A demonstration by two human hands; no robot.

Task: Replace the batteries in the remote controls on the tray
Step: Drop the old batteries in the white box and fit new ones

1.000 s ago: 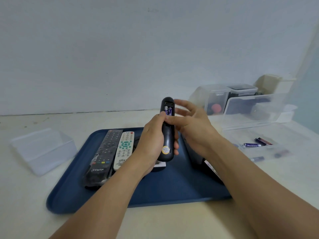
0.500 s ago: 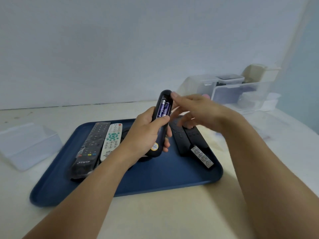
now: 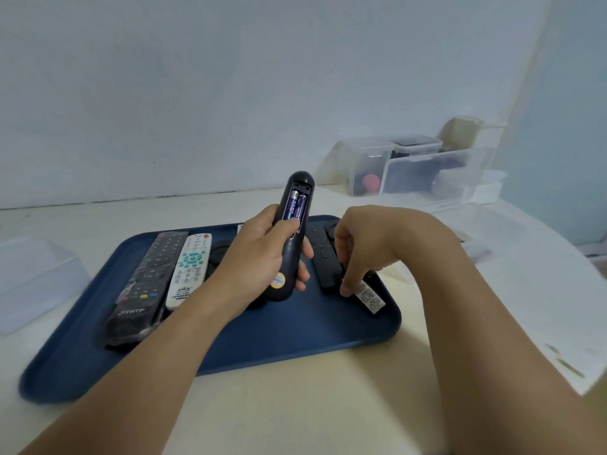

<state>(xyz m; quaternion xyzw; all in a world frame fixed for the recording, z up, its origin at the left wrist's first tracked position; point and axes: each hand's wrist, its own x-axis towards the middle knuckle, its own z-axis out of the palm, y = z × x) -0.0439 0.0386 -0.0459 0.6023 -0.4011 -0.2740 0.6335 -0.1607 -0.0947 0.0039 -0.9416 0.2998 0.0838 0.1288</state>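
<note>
My left hand (image 3: 259, 257) grips a black remote (image 3: 300, 183) upright above the blue tray (image 3: 295, 356). Its back faces me with the battery bay uncovered, and two purple batteries (image 3: 296, 206) sit inside under my thumb. My right hand (image 3: 371, 244) reaches down to the tray's right side, where its curled fingertips pinch a black piece with a white label (image 3: 369, 297). A small black remote (image 3: 323, 261) lies just left of that piece. At the tray's left lie a long black remote (image 3: 147, 280) and a white remote (image 3: 190, 270).
A round black object (image 3: 218, 254) lies on the tray behind my left wrist. Clear plastic boxes (image 3: 410, 169) stand at the back right by the wall. Another clear box (image 3: 33, 280) sits left of the tray. A clear container (image 3: 492, 231) lies blurred to the right.
My right hand left the top of the held remote and dropped onto the labelled black piece on the tray. My left hand keeps the remote upright.
</note>
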